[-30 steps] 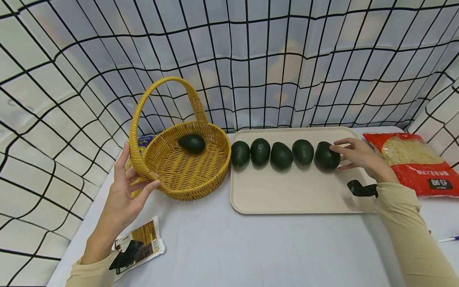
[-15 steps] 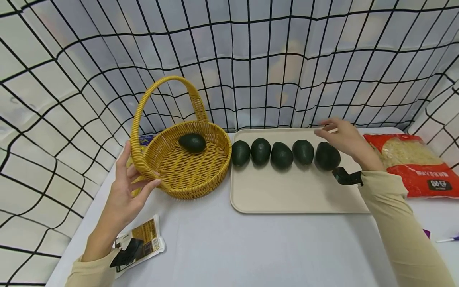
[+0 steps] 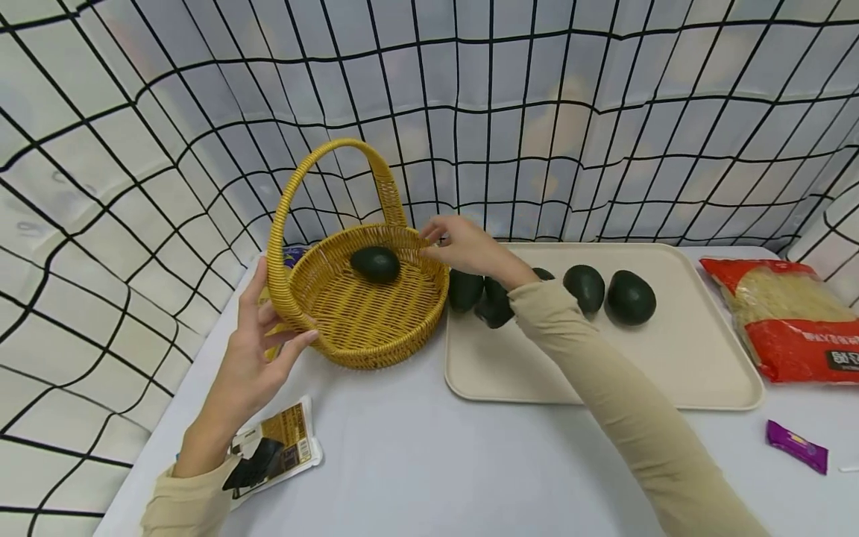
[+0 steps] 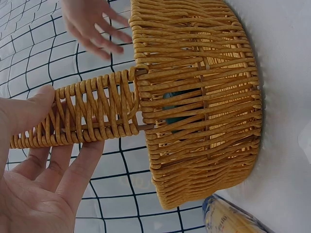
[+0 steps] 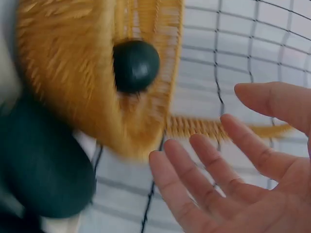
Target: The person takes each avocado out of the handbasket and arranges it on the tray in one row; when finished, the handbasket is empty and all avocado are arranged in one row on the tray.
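A yellow woven basket [image 3: 376,359] with a tall arched handle stands at centre left. One dark green avocado [image 3: 376,265] lies inside it. My left hand [image 3: 251,365] holds the base of the handle [image 4: 87,109], thumb on one face and fingers on the other. Beside the basket's right rim is my right hand [image 3: 473,250], its fingers spread and holding nothing in the right wrist view. Several more avocados [image 3: 631,298] sit in a row on a beige tray [image 3: 671,365]; my right hand and forearm partly cover those at the left end.
A red bag of pale food [image 3: 798,321] lies right of the tray, with a small purple packet [image 3: 797,446] in front. A brown-and-white pouch [image 3: 288,440] lies by my left wrist. Black netting [image 3: 490,112] stands behind the table.
My right hand has left the rightmost avocado and crossed leftward over the tray to the basket rim, carrying nothing. The left hand stays on the handle. The head view has shifted slightly.
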Tool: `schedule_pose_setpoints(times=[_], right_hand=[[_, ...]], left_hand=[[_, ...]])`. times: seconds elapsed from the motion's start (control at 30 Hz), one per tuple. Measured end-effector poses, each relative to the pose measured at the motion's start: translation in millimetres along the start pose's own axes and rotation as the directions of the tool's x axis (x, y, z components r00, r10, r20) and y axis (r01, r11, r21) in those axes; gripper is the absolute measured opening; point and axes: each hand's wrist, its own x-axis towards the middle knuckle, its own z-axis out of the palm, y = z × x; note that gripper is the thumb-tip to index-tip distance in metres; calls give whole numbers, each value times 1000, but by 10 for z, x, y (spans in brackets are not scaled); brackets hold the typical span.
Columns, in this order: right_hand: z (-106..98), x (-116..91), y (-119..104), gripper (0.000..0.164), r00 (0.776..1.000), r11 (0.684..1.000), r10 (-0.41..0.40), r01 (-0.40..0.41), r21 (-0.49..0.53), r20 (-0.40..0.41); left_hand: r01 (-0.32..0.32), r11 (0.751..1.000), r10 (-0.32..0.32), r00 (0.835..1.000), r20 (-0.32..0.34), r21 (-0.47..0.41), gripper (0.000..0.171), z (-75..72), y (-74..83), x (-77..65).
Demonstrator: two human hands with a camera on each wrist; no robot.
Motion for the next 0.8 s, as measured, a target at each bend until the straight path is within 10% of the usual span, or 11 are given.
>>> schedule_pose_setpoints(times=[0.37, 0.8], right_hand=[[432, 636, -228, 39, 994, 999, 1, 3, -36, 108], [759, 874, -236, 48, 959, 987, -15, 59, -146, 282]], left_hand=[[8, 1000, -8, 1000, -12, 1, 119, 11, -25, -19], [-30, 999, 30, 1000, -7, -14, 118, 6, -39, -28]])
